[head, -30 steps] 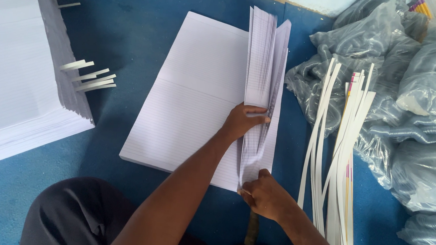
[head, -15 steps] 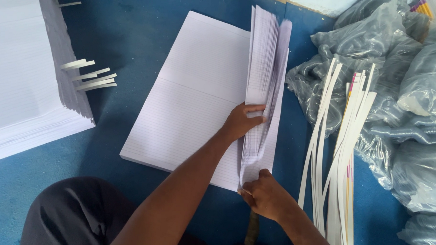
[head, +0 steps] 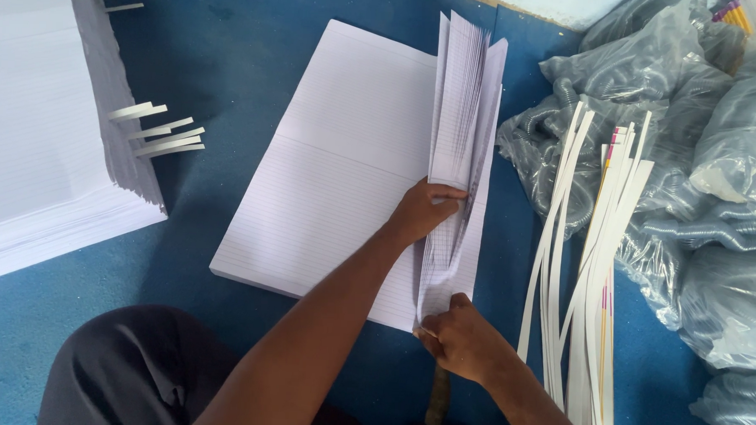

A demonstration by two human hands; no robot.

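Note:
A stack of white lined paper sheets (head: 338, 161) lies flat on the blue floor in front of me. Along its right edge a bundle of sheets (head: 463, 115) stands lifted upright and fanned. My left hand (head: 424, 210) presses its fingers into the middle of that lifted bundle. My right hand (head: 462, 337) pinches the bundle's near corner at the stack's front edge.
A taller pile of white paper (head: 37, 133) with paper strip markers (head: 159, 134) sticking out sits at the left. Long white and coloured paper strips (head: 598, 270) lie to the right, beside crumpled grey plastic bags (head: 714, 191). My dark-clothed knee (head: 138, 372) is at the bottom.
The lifted sheets have fanned slightly differently and shifted a little; both hands stay at nearly the same spots on the bundle.

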